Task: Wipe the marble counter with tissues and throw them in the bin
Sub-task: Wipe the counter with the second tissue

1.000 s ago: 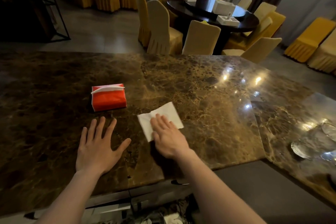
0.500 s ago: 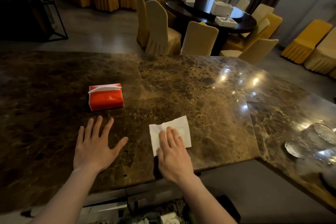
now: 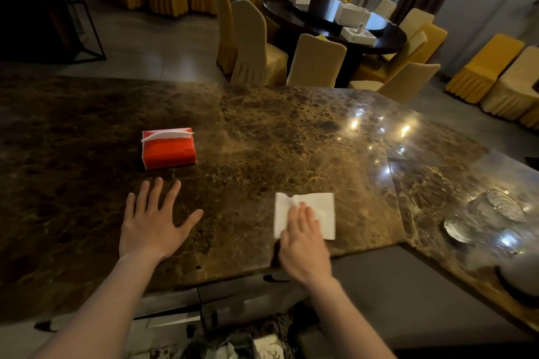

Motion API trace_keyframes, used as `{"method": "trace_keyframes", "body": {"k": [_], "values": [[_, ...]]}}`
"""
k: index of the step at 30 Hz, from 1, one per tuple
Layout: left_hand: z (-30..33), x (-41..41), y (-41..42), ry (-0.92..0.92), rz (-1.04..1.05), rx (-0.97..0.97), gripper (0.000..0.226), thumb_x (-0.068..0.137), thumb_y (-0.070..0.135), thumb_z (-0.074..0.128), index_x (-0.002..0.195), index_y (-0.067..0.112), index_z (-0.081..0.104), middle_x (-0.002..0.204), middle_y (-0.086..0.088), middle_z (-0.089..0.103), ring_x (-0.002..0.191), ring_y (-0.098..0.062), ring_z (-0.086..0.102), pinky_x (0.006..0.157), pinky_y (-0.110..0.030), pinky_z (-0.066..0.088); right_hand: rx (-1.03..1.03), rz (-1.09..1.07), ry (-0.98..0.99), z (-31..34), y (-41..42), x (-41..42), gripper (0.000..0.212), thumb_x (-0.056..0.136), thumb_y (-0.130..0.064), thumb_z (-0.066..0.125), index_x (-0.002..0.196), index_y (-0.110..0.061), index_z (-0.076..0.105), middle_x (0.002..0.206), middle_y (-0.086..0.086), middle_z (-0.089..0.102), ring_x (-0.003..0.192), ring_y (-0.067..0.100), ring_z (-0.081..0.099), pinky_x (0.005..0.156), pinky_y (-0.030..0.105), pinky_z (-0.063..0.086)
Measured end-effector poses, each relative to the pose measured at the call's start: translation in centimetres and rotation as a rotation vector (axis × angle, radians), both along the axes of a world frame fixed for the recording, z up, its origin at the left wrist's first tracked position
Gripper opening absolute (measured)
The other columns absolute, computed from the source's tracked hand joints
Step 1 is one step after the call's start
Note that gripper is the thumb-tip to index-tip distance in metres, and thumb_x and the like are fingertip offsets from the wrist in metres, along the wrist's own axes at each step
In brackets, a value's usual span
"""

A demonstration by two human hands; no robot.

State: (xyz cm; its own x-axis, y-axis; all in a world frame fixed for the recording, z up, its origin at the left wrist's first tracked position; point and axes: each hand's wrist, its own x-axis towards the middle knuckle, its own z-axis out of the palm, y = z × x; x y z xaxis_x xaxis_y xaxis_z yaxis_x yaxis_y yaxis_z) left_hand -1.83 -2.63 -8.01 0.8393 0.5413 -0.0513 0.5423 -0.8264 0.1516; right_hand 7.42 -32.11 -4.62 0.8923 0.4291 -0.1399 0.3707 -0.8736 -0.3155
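A brown marble counter (image 3: 291, 137) fills the middle of the view. A white tissue (image 3: 319, 207) lies flat on it near the front edge, and my right hand (image 3: 304, 245) presses down on its near half with flat fingers. My left hand (image 3: 151, 221) rests palm down on the marble to the left, fingers spread, holding nothing. A red tissue pack (image 3: 167, 148) with a white tissue sticking out of its top sits just beyond my left hand. No bin is clearly visible.
Clear glass dishes (image 3: 493, 216) stand on the counter's right wing. Beyond the counter are a dark round table (image 3: 329, 20) with white boxes and several cream and yellow covered chairs. Below the front edge, clutter lies on a lower shelf (image 3: 233, 341).
My right hand has slid the tissue to the right along the front of the counter. My left hand has stayed flat in place.
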Motion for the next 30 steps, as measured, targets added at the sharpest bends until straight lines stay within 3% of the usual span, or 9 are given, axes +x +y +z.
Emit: {"method": "trace_keyframes", "body": {"k": [4, 8, 11, 13, 15, 18, 23, 25, 30], "values": [[0.0, -0.3, 0.1, 0.001, -0.013, 0.001, 0.106, 0.076, 0.097, -0.009, 0.165, 0.04, -0.004, 0.177, -0.002, -0.006, 0.16, -0.024, -0.016, 0.13, -0.048, -0.008, 0.046, 0.201, 0.005, 0.1, 0.6, -1.3, 0.059, 0.11, -0.04, 0.021, 0.164, -0.02, 0.01, 0.172, -0.004, -0.001, 0.154, 0.01, -0.012, 0.121, 0.026, -0.009], [0.3, -0.3, 0.0, 0.005, -0.02, -0.009, 0.107, 0.075, 0.097, -0.01, 0.165, 0.039, -0.004, 0.177, -0.002, -0.007, 0.161, -0.024, -0.016, 0.13, -0.049, -0.009, 0.054, 0.011, 0.002, 1.3, -2.6, 1.9, 0.052, 0.11, -0.031, 0.032, 0.161, -0.022, 0.028, 0.171, -0.004, 0.016, 0.158, 0.013, 0.007, 0.122, 0.035, 0.025], [0.4, -0.3, 0.0, 0.008, -0.016, -0.013, 0.109, 0.073, 0.097, -0.011, 0.165, 0.039, -0.004, 0.177, -0.003, -0.007, 0.161, -0.025, -0.016, 0.13, -0.048, -0.009, 0.086, -0.064, -0.076, 1.4, -1.2, 2.0, 0.04, 0.107, -0.02, 0.041, 0.145, -0.011, 0.052, 0.163, 0.006, 0.038, 0.154, 0.022, 0.026, 0.117, 0.04, 0.035], [0.4, -0.2, -0.1, 0.011, -0.015, -0.015, 0.109, 0.073, 0.097, -0.011, 0.165, 0.04, -0.005, 0.177, -0.002, -0.007, 0.161, -0.024, -0.017, 0.131, -0.049, -0.008, 0.109, -0.022, -0.164, 1.1, 0.4, 1.1, 0.031, 0.101, -0.01, 0.05, 0.127, -0.011, 0.067, 0.147, 0.006, 0.056, 0.142, 0.026, 0.046, 0.112, 0.037, 0.041], [0.4, -0.2, 0.0, 0.005, -0.012, -0.013, 0.109, 0.073, 0.097, -0.01, 0.165, 0.04, -0.004, 0.177, -0.002, -0.007, 0.161, -0.024, -0.016, 0.131, -0.049, -0.007, 0.137, 0.023, -0.23, 1.2, 1.5, 0.3, 0.022, 0.093, -0.004, 0.059, 0.103, -0.017, 0.074, 0.119, -0.002, 0.069, 0.113, 0.026, 0.065, 0.083, 0.034, 0.053], [0.4, -0.2, 0.1, 0.011, -0.013, -0.012, 0.109, 0.073, 0.097, -0.01, 0.165, 0.04, -0.003, 0.177, -0.002, -0.006, 0.161, -0.024, -0.015, 0.131, -0.049, -0.006, 0.201, 0.001, -0.227, 1.4, 2.0, 0.6, 0.027, 0.089, -0.004, 0.067, 0.107, -0.019, 0.079, 0.107, -0.002, 0.076, 0.096, 0.024, 0.07, 0.075, 0.034, 0.054], [0.6, -0.1, -0.1, -0.007, -0.014, -0.02, 0.109, 0.073, 0.097, -0.01, 0.166, 0.039, -0.002, 0.177, -0.003, -0.005, 0.161, -0.025, -0.015, 0.131, -0.05, -0.006, 0.65, -0.286, 0.078, 2.9, 2.1, 1.8, 0.043, 0.088, 0.006, 0.062, 0.116, -0.024, 0.076, 0.105, -0.009, 0.072, 0.094, 0.003, 0.066, 0.09, 0.033, 0.06], [0.7, -0.2, -0.2, 0.003, -0.015, -0.015, 0.108, 0.075, 0.096, -0.008, 0.165, 0.039, -0.003, 0.177, -0.003, -0.007, 0.161, -0.024, -0.016, 0.131, -0.05, -0.007, 0.819, -0.437, 0.291, 3.4, 2.4, 2.4, 0.047, 0.092, 0.007, 0.058, 0.12, -0.028, 0.071, 0.112, -0.005, 0.068, 0.095, 0.008, 0.063, 0.09, 0.038, 0.061], [0.8, -0.3, -0.3, 0.02, -0.011, -0.009, 0.104, 0.076, 0.095, -0.007, 0.165, 0.04, -0.005, 0.177, -0.001, -0.009, 0.16, -0.023, -0.019, 0.131, -0.05, -0.007, 1.015, -0.615, 0.585, 4.0, 3.3, 2.6, 0.043, 0.09, 0.014, 0.055, 0.098, -0.022, 0.078, 0.09, 0.006, 0.076, 0.078, 0.021, 0.07, 0.056, 0.032, 0.058]]}}
